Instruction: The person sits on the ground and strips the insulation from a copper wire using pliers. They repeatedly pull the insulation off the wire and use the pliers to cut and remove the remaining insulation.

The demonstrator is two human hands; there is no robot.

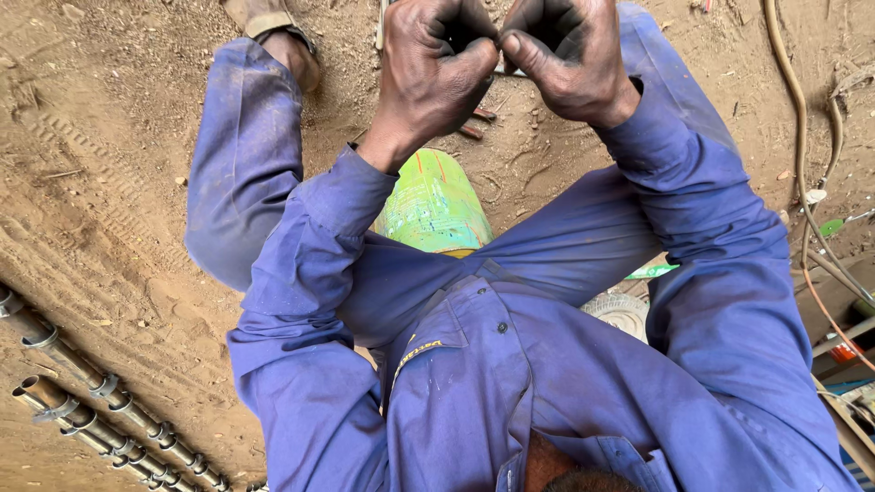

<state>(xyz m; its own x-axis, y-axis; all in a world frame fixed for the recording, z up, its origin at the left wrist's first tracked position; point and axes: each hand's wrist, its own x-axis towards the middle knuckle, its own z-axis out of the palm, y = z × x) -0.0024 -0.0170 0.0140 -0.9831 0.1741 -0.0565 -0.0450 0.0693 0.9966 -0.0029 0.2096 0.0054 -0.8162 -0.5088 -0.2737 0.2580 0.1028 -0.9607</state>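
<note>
While both fists are curled tight, the left hand (pixel 436 68) and right hand (pixel 567 56) pinch a thin dark metal rod (pixel 510 73) between them, above the sandy ground (pixel 109 182). Bare thumbs pressing so close could slip off it, and the rod might drop into the loose sand beside the green cylindrical canister (pixel 434 206)

Outdoor dirt-floor workshop yard, metal pipes (pixel 100 401) lying on sandy ground (pixel 109 182), hoses (pixel 802 137) trailing, blue work overalls (pixel 510 364)

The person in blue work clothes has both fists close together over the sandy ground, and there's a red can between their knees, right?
Not quite: the can is green, not red, as the head view shows. The rest holds: the left hand and right hand are curled into fists close together above the sandy ground, and the clothes are blue.
</note>
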